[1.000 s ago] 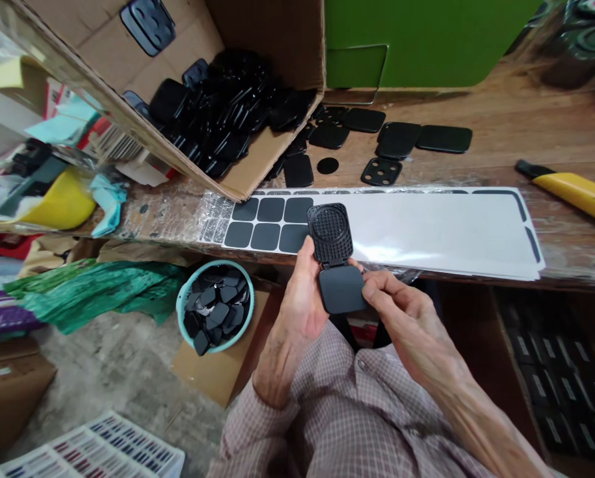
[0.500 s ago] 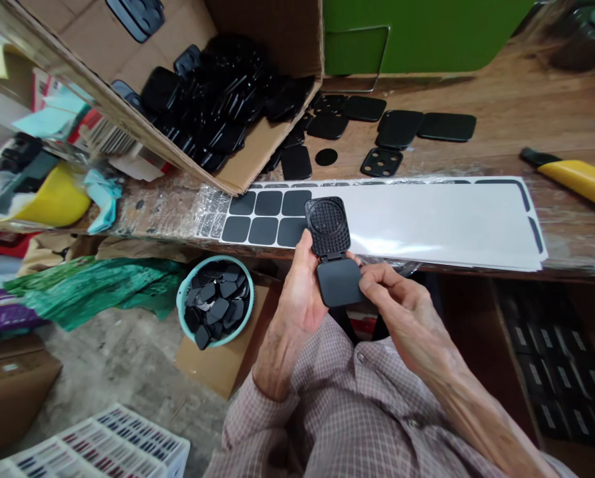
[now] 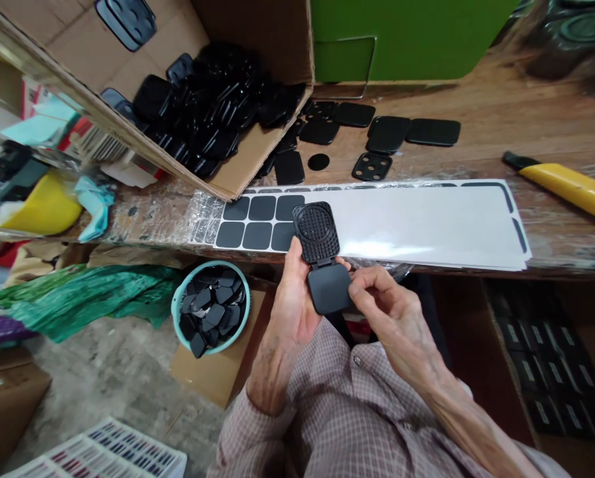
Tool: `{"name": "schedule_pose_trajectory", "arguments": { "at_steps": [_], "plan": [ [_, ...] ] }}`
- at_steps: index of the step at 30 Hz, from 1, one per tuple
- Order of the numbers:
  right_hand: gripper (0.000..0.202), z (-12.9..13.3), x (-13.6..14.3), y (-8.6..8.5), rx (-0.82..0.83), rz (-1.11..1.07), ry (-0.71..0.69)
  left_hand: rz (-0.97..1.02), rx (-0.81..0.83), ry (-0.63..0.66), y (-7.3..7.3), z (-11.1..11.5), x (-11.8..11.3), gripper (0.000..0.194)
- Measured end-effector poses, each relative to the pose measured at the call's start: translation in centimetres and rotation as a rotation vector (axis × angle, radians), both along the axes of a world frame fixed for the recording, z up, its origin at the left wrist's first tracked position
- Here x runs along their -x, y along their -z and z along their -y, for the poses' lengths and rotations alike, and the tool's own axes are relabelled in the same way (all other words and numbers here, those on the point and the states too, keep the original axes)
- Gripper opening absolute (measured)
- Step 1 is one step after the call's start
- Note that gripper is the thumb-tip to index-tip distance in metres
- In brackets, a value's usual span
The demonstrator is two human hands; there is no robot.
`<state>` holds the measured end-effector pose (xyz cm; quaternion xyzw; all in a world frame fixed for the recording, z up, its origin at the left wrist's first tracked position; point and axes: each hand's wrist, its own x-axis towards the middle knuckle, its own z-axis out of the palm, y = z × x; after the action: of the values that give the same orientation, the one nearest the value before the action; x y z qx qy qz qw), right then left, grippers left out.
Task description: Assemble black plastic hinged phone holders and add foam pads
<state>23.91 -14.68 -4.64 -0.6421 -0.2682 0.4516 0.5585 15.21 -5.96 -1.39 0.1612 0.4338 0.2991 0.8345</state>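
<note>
My left hand (image 3: 295,302) holds a black hinged plastic piece (image 3: 316,229) from its left side and from underneath. Its upper leaf has a grid texture with a round ring; its lower leaf (image 3: 330,290) is smooth and square with rounded corners. The fingertips of my right hand (image 3: 390,302) are pinched at the right edge of that lower leaf, and what lies between them is too small to make out. Just beyond my hands, a white sheet (image 3: 417,219) carrying dark rounded-square stickers (image 3: 261,208) lies along the bench edge, partly hidden by the hinged piece.
A cardboard box (image 3: 242,159) of black plates lies tipped at the back left. Loose black plates (image 3: 388,134) lie near a green bin (image 3: 407,40). A yellow-handled cutter (image 3: 571,189) rests at right. Below the bench stands a teal basket (image 3: 174,309) of black pieces.
The camera view has shifted slightly, so the bench and hands appear further left. Both hands keep nearly the same hold on the hinged piece.
</note>
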Motion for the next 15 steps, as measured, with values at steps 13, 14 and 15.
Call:
{"name": "schedule_pose_trajectory", "arguments": {
  "at_steps": [13,14,15],
  "plan": [
    [0.011,0.4,1.6,0.0,-0.139,0.643,0.056,-0.048,-0.031,-0.154,0.4,1.6,0.3,0.060],
    [0.011,0.7,1.8,0.0,-0.115,0.662,0.067,-0.035,-0.022,-0.167,0.9,1.8,0.5,0.063],
    [0.013,0.9,2.0,0.1,-0.083,0.646,0.079,-0.028,-0.022,-0.181,1.3,1.9,0.7,0.063]
  ]
}}
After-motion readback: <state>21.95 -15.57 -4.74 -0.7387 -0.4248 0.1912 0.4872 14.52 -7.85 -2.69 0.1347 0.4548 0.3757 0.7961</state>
